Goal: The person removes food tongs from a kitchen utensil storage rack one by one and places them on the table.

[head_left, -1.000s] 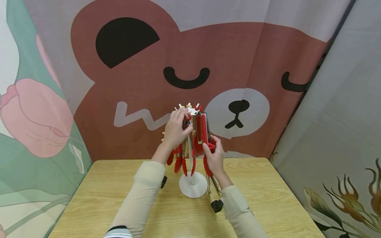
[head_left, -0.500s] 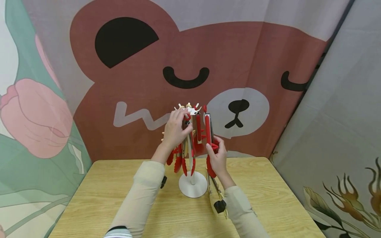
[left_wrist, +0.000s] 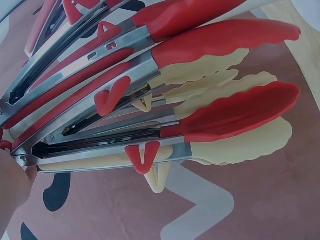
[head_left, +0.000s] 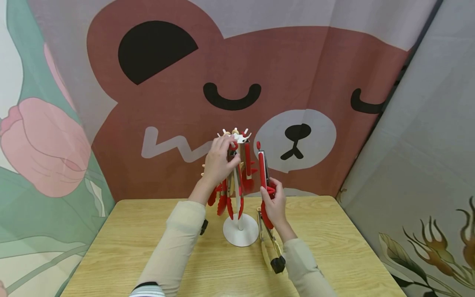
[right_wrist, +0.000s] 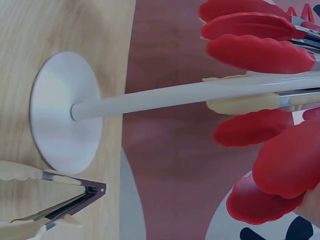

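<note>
My right hand (head_left: 276,202) grips a pair of red-tipped tongs (head_left: 263,169) upright, just right of the white stand (head_left: 240,233) and apart from it. Their red heads (right_wrist: 287,160) fill the lower right of the right wrist view. At the stand's top, my left hand (head_left: 219,159) holds on with fingers over the hub and thumb lower; its exact contact is partly hidden. Several red tongs (left_wrist: 225,42) and beige tongs (left_wrist: 245,142) hang from the stand, heads down. A beige pair of tongs (right_wrist: 22,171) lies spread on the table beside the round base (right_wrist: 65,110).
The wooden table (head_left: 148,243) ends at a curtain (head_left: 178,123) printed with a bear, close behind the stand. Another curtain (head_left: 415,165) borders the right side. A small black wrist camera (head_left: 277,265) sits below my right hand, over the beige tongs.
My right hand has drawn the red tongs away from the stand, to the right and then downward. The left hand stays at the stand's top.
</note>
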